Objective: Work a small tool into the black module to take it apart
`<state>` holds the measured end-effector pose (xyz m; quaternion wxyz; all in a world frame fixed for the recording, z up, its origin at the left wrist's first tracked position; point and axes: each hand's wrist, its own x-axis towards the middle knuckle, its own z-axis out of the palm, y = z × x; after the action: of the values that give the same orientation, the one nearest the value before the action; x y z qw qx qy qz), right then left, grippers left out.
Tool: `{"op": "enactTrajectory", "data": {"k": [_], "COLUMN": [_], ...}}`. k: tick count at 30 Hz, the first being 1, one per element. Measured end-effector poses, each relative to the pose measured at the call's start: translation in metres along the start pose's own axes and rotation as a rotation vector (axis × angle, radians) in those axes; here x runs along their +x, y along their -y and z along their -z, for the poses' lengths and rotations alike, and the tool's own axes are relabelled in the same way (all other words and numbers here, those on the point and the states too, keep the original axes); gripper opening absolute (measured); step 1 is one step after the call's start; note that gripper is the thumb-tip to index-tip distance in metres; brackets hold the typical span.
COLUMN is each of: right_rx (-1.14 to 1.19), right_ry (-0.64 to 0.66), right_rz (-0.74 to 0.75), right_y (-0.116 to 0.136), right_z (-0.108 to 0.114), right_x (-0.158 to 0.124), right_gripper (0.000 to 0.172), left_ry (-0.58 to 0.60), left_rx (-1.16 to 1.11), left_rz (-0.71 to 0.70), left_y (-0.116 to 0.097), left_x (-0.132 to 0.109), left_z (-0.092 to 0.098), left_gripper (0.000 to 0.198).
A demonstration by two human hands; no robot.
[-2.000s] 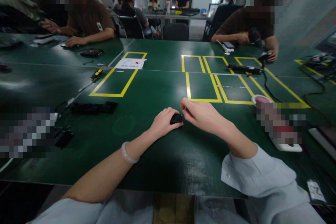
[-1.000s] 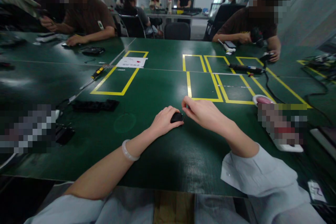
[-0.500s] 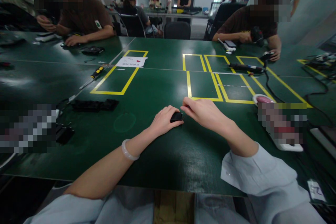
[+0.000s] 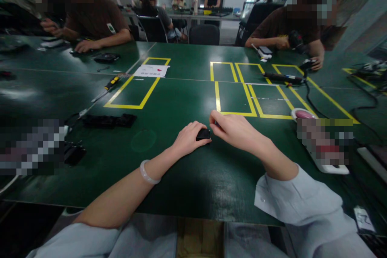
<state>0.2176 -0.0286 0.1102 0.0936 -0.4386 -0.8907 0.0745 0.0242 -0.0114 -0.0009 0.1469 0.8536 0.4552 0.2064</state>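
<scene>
A small black box-shaped part rests on the green table in front of me. My left hand is closed around its left side, with the thumb along the near edge and the fingers over the far one. Just right of the part is my right hand, fingers curled and pressed together, a small gap from the part's right end. Whatever its fingertips may pinch is hidden behind the hand.
Yellow tape outlines mark the table beyond my hands. At left lie a yellow-black screwdriver and a black strip-like piece. A pink-and-white device stands at right. Co-workers sit across the table, one holding a dark power tool.
My right hand has shifted very slightly right, widening the gap to the black part. My left hand and the part stay in place.
</scene>
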Motion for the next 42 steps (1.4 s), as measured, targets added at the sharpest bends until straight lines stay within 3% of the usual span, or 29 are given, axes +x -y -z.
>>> {"op": "enactTrajectory", "data": {"k": [29,42], "right_rx": [0.014,-0.05], "right_ry": [0.008,0.041], "right_rz": [0.011,-0.007], "right_y": [0.0,-0.0002], "right_z": [0.0006,0.0015], "right_x": [-0.0009,-0.0012], "right_gripper": [0.015,0.023], "left_ry": [0.024,0.027], "left_rx": [0.026,0.09], "left_rz": [-0.005,-0.018], "left_y": [-0.0033,-0.0038], "left_x": [0.0006,0.0015], "left_z": [0.0041,0.0064], "left_gripper": [0.042,0.042]}}
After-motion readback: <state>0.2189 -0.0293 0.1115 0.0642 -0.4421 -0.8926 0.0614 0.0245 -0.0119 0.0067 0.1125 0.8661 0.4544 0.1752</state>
